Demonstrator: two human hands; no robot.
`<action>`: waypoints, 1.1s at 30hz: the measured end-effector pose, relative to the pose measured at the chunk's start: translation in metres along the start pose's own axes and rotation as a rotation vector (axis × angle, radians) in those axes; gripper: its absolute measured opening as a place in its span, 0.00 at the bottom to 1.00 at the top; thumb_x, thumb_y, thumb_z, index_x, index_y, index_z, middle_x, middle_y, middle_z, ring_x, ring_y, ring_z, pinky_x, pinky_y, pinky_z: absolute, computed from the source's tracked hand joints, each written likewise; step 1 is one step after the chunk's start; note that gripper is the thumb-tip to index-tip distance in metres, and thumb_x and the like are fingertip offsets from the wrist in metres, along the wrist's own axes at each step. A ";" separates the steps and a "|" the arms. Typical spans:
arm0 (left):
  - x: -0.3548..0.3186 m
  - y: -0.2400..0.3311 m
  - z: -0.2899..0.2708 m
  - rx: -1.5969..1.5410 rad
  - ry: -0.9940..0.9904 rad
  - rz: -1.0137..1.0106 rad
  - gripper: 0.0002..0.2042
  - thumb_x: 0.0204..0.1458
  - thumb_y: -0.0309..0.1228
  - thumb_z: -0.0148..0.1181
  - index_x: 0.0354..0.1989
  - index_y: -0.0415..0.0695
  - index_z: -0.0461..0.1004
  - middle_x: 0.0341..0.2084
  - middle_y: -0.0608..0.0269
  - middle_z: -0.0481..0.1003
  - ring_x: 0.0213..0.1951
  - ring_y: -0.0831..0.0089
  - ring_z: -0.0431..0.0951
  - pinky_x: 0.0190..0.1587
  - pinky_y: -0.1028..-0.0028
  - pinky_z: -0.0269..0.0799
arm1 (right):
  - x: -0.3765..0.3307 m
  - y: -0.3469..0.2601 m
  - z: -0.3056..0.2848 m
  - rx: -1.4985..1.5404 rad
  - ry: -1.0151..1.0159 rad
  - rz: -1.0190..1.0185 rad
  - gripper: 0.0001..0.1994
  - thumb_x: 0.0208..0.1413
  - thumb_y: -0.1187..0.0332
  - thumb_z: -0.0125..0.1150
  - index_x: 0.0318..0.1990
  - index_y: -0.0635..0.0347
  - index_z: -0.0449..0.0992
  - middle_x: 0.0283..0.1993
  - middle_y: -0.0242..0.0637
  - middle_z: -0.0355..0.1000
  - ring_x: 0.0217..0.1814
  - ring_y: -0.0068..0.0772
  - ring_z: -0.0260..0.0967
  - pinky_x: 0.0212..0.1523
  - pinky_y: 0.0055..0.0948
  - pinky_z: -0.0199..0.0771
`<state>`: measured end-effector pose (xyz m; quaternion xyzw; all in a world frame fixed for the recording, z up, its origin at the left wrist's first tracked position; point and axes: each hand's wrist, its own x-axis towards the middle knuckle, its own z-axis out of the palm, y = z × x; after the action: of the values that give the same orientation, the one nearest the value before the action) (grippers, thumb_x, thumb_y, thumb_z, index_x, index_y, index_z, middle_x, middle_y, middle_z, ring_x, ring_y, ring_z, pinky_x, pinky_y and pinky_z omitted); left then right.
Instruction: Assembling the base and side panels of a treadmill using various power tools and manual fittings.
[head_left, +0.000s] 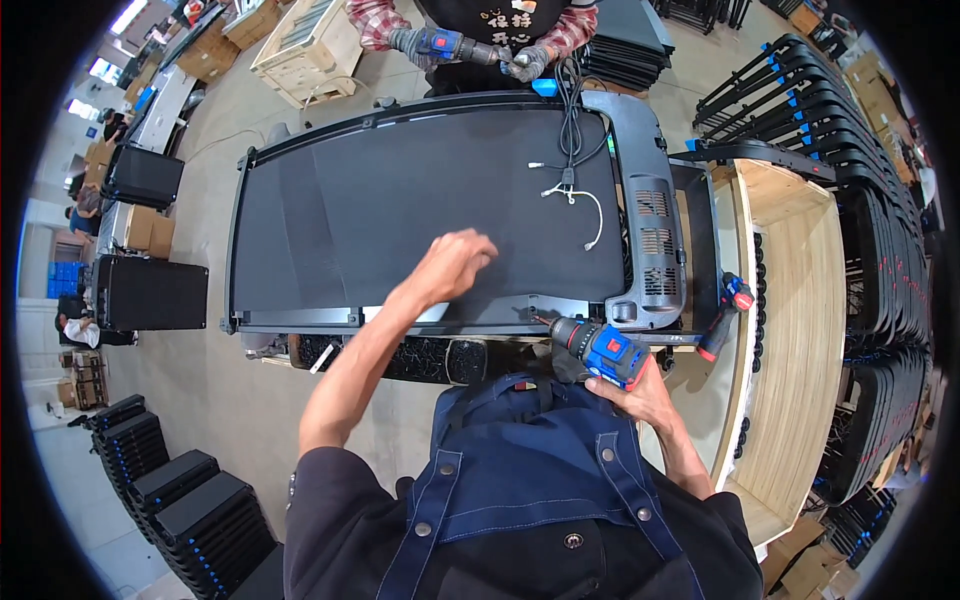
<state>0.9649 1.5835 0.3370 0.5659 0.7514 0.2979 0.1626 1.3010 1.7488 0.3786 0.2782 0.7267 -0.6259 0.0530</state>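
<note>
Across the bench in front of me lies a treadmill [430, 200] with a wide black belt and a grey motor cover [655, 235] at its right end. Over the near half of the belt is my left hand [455, 266], its fingers curled inward; what they hold, if anything, is hidden. My right hand [640, 393] grips a blue and black cordless drill [608, 356]. The drill's bit points left at the near side rail [480, 312], close to a hole there. A black cable and white connector wires [590, 205] lie on the belt near the motor cover.
Opposite me a co-worker's gloved hands [425, 45] hold another drill [455, 46]. A second power tool [725, 315] rests at the right, beside a long wooden crate [790, 350]. Black frames [780, 110] stand stacked at the right, and black decks [190, 490] at the lower left.
</note>
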 end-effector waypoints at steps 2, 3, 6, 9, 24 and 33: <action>-0.020 0.014 0.013 -0.296 -0.014 -0.242 0.08 0.57 0.23 0.57 0.42 0.36 0.79 0.33 0.50 0.80 0.35 0.61 0.82 0.40 0.64 0.78 | 0.003 0.001 0.000 0.028 -0.003 -0.006 0.27 0.46 0.65 0.77 0.53 0.67 0.74 0.45 0.39 0.79 0.47 0.27 0.74 0.54 0.31 0.74; -0.028 0.023 0.021 -0.546 -0.045 -0.425 0.08 0.60 0.24 0.57 0.44 0.35 0.79 0.34 0.52 0.81 0.34 0.67 0.83 0.40 0.68 0.79 | 0.004 0.004 0.001 0.075 -0.017 -0.031 0.26 0.46 0.65 0.77 0.51 0.66 0.75 0.45 0.37 0.79 0.46 0.26 0.74 0.53 0.30 0.74; -0.054 0.042 0.048 -1.110 0.066 -0.566 0.13 0.64 0.29 0.57 0.49 0.31 0.75 0.36 0.51 0.81 0.36 0.68 0.82 0.42 0.71 0.81 | 0.010 -0.002 0.009 0.198 -0.037 -0.053 0.23 0.45 0.66 0.77 0.47 0.65 0.77 0.42 0.34 0.79 0.43 0.24 0.74 0.51 0.28 0.75; -0.072 0.053 0.080 -1.665 0.199 -0.651 0.13 0.62 0.34 0.60 0.47 0.36 0.74 0.39 0.50 0.80 0.39 0.65 0.83 0.43 0.70 0.83 | 0.013 -0.010 0.018 0.290 -0.039 -0.038 0.20 0.44 0.68 0.78 0.44 0.64 0.78 0.38 0.31 0.78 0.40 0.22 0.73 0.48 0.27 0.75; -0.083 0.076 0.107 -2.109 0.435 -0.748 0.09 0.61 0.35 0.61 0.40 0.41 0.75 0.37 0.58 0.80 0.36 0.71 0.82 0.41 0.73 0.84 | 0.017 -0.007 0.024 0.042 -0.033 -0.045 0.22 0.45 0.68 0.78 0.46 0.65 0.76 0.39 0.34 0.78 0.39 0.23 0.74 0.44 0.28 0.77; -0.086 0.082 0.114 -2.060 0.259 -0.885 0.13 0.60 0.40 0.62 0.40 0.41 0.76 0.34 0.61 0.81 0.35 0.73 0.82 0.39 0.72 0.82 | 0.004 -0.018 0.016 -0.243 -0.093 0.019 0.18 0.46 0.66 0.75 0.42 0.64 0.77 0.34 0.39 0.79 0.34 0.30 0.77 0.41 0.30 0.78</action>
<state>1.1192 1.5470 0.2934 -0.1889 0.2933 0.7484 0.5640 1.2851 1.7338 0.3897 0.2473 0.7912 -0.5451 0.1257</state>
